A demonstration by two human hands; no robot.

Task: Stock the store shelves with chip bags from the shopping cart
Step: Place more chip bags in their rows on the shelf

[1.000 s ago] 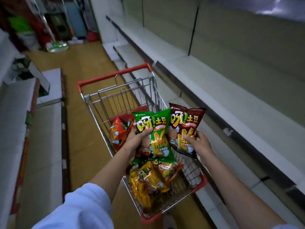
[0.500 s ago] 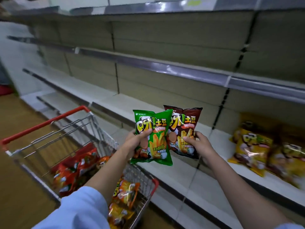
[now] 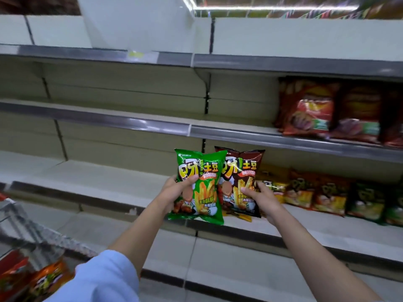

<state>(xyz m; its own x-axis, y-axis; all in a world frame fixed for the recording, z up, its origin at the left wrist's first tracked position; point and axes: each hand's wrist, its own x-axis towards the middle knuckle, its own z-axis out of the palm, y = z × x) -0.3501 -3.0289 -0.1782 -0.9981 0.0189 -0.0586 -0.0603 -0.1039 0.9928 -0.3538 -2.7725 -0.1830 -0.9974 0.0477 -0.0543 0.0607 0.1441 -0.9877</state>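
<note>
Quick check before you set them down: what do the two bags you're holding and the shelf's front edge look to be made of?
The green bag and the brown bag look like thin glossy plastic film: printed, crinkled, with bright glints. The shelf's front edge looks like grey metal or a plastic strip, going by its smooth streaked sheen; blur leaves that open.

This is a shop aisle. Long tiered cream metal shelves (image 3: 130, 123) with grey price-strip edges span the view. Dark red snack bags (image 3: 316, 110) stand at their right end, a row of yellow, orange and green snack bags (image 3: 327, 192) one tier below, and a wire shopping cart (image 3: 24, 232) stands lower left of them.
</note>
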